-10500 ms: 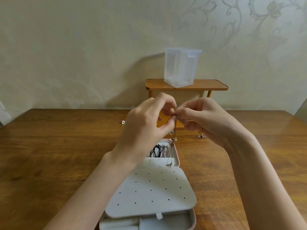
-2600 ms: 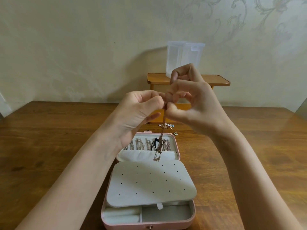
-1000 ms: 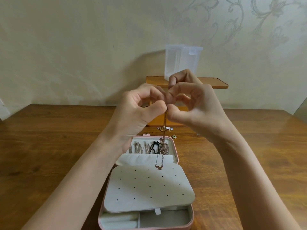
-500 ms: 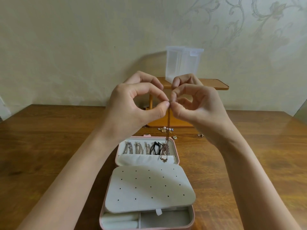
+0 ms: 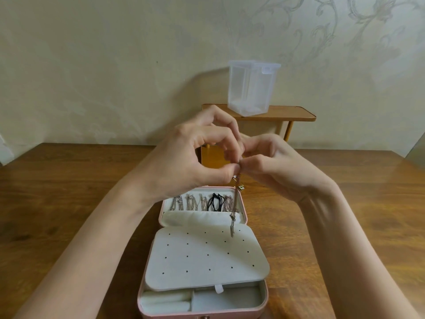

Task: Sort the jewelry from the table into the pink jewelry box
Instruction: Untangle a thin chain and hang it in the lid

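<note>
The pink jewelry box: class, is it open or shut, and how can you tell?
Open. The pink jewelry box has its lid folded back, necklaces hanging inside it, and the white perforated panel and front compartments exposed.

Both hands now sit lower than half a second ago, and the necklace (image 5: 234, 215) dangles further down, its end over the perforated panel (image 5: 207, 256).

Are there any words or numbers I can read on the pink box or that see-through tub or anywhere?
None: no words, numbers or signs show anywhere.
Pink jewelry box: plain, no label.
Clear tub: blank.
Wall: only swirly patterns, no letters.
</note>
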Demonstrator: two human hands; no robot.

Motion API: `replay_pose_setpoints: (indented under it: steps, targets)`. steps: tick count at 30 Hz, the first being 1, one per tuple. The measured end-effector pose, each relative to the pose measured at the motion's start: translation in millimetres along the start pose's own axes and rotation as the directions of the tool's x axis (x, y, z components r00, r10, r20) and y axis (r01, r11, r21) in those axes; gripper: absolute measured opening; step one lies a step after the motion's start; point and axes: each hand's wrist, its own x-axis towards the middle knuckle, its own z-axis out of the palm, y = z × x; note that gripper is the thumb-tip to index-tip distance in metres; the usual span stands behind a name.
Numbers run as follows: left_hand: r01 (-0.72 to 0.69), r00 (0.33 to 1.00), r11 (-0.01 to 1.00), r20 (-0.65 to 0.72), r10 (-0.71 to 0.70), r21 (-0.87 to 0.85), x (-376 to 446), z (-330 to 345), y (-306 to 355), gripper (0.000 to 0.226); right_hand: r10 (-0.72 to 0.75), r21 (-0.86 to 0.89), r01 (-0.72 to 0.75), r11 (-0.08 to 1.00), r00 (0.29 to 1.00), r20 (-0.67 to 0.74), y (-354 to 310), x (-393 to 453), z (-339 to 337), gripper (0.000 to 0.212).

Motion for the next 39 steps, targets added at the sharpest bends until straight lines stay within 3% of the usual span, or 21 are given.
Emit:
replay_pose_setpoints:
  steps: [5,11,13,16,19,28,39]
  targets:
    - [-0.014,1.000,0.994,0.017,0.012,0.109,-1,-1,-1,0.016,0.076,0.149,-0.079,0.986,0.997,0.027,1,3,2,0.014]
    - [0.038,0.998,0.999,0.048,-0.039,0.030,0,-1,-9,0.015,0.117,0.142,-0.110,0.984,0.992,-0.041,2,5,5,0.034]
    - [0.055,0.998,0.998,0.014,-0.055,-0.008,0,1,-11,0.011,0.104,0.143,-0.093,0.985,0.992,-0.072,0,6,8,0.023]
    - [0.053,0.996,0.994,-0.071,-0.046,0.095,-1,4,-12,0.008,0.107,0.060,-0.099,0.993,0.983,-0.151,-3,6,12,0.004]
    - [0.008,0.994,0.971,-0.111,0.019,0.239,0,7,-13,0.015,0.124,-0.030,-0.133,0.991,0.969,-0.214,-6,6,13,0.009]
    - [0.057,0.938,0.967,-0.345,0.033,0.249,3,26,-15,0.010,0.102,-0.064,-0.129,0.990,0.940,-0.324,-9,5,14,0.012]
    - [0.066,0.951,0.984,-0.308,-0.012,0.165,4,28,-15,0.010,0.049,-0.172,-0.104,0.980,0.954,-0.297,-9,5,13,0.012]
